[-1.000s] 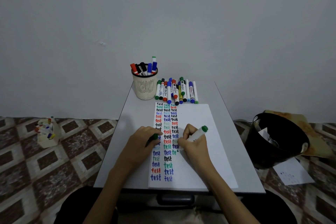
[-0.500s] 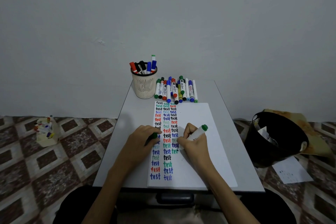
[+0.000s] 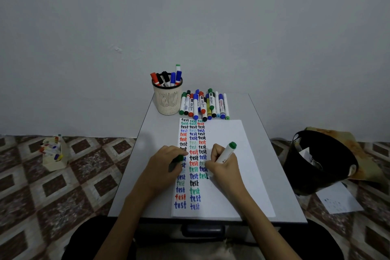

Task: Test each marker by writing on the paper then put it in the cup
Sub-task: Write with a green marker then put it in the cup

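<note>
On the paper (image 3: pixel 223 154) atop the worktop (image 3: pixel 152 154), the right hand (image 3: pixel 224 167) is gripping a green marker (image 3: pixel 226 153), tip touching the sheet, while the left hand (image 3: pixel 162 167) is pinching its green cap (image 3: pixel 176 161).

Grey bench (image 3: pixel 156 133) against a plain wall (image 3: pixel 190 17), brown patterned floor tiles (image 3: pixel 84 175). Right of it, a black bin (image 3: pixel 306 179) with paper scraps (image 3: pixel 306 154) inside and a loose sheet (image 3: pixel 337 200) on the floor just beside. Off left, a little cream box (image 3: pixel 57 163) of coloured pens (image 3: pixel 49 148).

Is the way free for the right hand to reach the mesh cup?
Probably yes. Only paper lies between the right hand, gripping the green marker, and the mesh cup; loose markers lie beside it.
</note>
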Action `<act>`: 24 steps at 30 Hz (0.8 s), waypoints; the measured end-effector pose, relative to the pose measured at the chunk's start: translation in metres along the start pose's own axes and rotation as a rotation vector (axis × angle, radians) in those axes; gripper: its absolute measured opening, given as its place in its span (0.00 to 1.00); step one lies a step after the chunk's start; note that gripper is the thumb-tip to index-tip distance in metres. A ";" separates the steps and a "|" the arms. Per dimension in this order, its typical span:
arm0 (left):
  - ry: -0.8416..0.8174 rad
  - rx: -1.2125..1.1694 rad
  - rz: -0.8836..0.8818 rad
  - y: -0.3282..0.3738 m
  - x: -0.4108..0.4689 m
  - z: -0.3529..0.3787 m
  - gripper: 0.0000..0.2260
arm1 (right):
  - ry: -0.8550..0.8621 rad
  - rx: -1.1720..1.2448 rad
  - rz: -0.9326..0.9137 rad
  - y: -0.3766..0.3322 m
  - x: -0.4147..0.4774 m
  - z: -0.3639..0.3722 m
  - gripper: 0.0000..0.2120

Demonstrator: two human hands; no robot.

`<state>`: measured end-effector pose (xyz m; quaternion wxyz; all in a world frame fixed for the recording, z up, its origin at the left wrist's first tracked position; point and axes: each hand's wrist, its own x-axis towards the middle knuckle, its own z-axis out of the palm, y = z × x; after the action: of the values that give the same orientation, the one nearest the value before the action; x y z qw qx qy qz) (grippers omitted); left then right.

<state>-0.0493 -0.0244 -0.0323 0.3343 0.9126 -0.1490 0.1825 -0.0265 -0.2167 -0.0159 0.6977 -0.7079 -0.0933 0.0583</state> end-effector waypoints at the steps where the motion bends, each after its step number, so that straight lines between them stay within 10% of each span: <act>1: -0.003 -0.002 0.006 0.000 0.000 0.000 0.17 | -0.014 0.022 0.008 0.000 0.000 0.000 0.15; 13: 0.015 -0.182 -0.062 0.005 0.001 -0.005 0.15 | -0.002 0.539 -0.022 -0.010 0.001 -0.013 0.06; 24: 0.088 -0.383 -0.013 0.002 -0.001 -0.008 0.14 | -0.058 0.447 -0.046 -0.007 0.001 -0.011 0.04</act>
<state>-0.0525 -0.0203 -0.0264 0.5092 0.8243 -0.1603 0.1883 -0.0239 -0.2273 -0.0083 0.8353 -0.5315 -0.1145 0.0819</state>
